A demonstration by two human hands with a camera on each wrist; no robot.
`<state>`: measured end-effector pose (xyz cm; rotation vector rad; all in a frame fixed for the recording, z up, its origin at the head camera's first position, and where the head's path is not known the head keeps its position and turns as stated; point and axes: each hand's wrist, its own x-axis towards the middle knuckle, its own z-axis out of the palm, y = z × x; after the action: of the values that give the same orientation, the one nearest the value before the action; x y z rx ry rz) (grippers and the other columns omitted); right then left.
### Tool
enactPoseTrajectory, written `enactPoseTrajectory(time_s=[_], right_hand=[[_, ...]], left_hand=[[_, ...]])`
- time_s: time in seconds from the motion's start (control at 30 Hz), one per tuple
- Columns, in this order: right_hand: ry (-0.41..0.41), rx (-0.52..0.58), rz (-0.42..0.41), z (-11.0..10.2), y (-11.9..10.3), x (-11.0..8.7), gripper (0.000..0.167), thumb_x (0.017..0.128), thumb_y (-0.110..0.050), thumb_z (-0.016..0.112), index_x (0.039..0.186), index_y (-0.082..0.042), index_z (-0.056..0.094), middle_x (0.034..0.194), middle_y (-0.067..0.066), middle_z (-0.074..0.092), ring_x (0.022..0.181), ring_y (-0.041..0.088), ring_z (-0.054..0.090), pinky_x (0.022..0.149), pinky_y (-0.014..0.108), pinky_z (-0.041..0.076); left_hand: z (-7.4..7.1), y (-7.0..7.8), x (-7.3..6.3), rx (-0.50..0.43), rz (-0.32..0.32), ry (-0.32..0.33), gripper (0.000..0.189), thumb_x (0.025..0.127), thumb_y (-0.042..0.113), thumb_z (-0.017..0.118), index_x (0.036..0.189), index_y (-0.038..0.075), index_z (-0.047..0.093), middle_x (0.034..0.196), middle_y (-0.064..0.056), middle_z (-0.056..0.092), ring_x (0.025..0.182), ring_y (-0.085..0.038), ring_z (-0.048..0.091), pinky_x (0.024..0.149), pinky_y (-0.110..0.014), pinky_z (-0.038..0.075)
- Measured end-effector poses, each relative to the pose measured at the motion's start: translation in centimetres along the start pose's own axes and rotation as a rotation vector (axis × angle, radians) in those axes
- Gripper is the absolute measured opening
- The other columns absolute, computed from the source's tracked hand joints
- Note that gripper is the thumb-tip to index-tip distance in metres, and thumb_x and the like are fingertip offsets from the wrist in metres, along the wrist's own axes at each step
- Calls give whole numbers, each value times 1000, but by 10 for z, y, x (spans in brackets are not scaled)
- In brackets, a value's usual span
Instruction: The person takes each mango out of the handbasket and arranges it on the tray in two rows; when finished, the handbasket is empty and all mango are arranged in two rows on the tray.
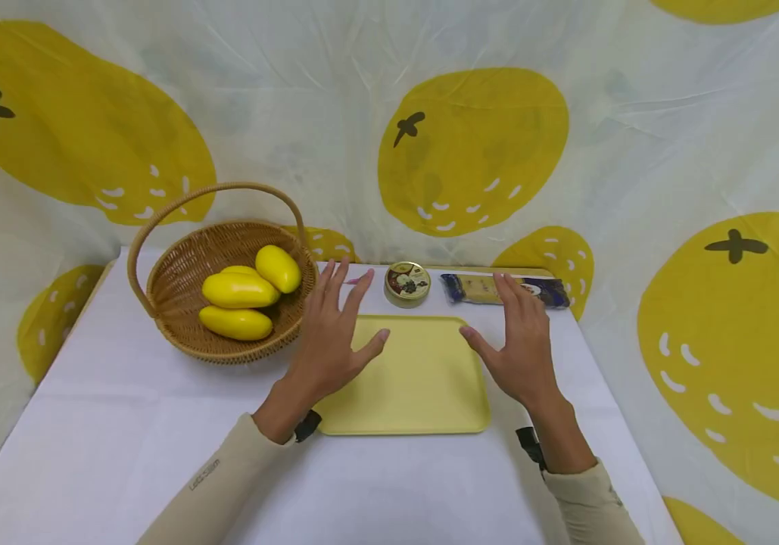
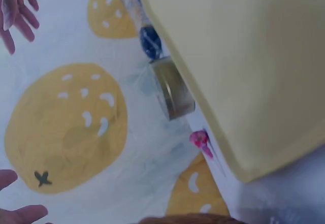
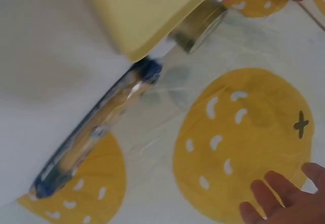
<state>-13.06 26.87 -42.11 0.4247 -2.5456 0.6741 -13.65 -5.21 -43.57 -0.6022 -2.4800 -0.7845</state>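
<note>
My left hand (image 1: pixel 328 341) hovers over the left part of a pale yellow tray (image 1: pixel 423 386), fingers spread and holding nothing. Above the tray's right edge, my right hand (image 1: pixel 520 352) is raised with its fingers extended, also holding nothing. The tray lies flat on the table. Behind it stands a round tin (image 1: pixel 407 284) with a printed lid. To the tin's right lies a long clear-and-blue packet (image 1: pixel 467 290), partly covered by the right fingers in the head view. A small pink flower-like item (image 2: pixel 199 138) lies left of the tin, partly hidden by the left hand in the head view.
A wicker basket (image 1: pixel 174 265) with a tall handle stands at the back left, holding several yellow mango-like fruits (image 1: pixel 239 290). The white-covered table (image 1: pixel 123 424) ends at a hanging cloth (image 1: pixel 341 151) printed with yellow fruit.
</note>
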Motion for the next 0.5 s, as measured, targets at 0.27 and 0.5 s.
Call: enactPoseTrajectory(time_s=[0.27, 0.5], right_hand=[[99, 199, -101, 19, -42, 19, 92, 84, -30, 87, 164, -19, 42, 153, 14, 54, 139, 35, 49, 116, 59, 39], [76, 309, -174, 35, -79, 34, 91, 82, -27, 91, 161, -15, 46, 158, 6, 54, 143, 28, 49, 120, 48, 41]], left_hand=[[-31, -14, -21, -112, -106, 377, 70, 88, 35, 72, 153, 12, 56, 167, -15, 42, 156, -40, 34, 120, -66, 26], [-55, -37, -52, -109, -230, 675, 63, 86, 32, 72, 141, 4, 63, 159, -19, 49, 150, -39, 38, 125, -58, 19]])
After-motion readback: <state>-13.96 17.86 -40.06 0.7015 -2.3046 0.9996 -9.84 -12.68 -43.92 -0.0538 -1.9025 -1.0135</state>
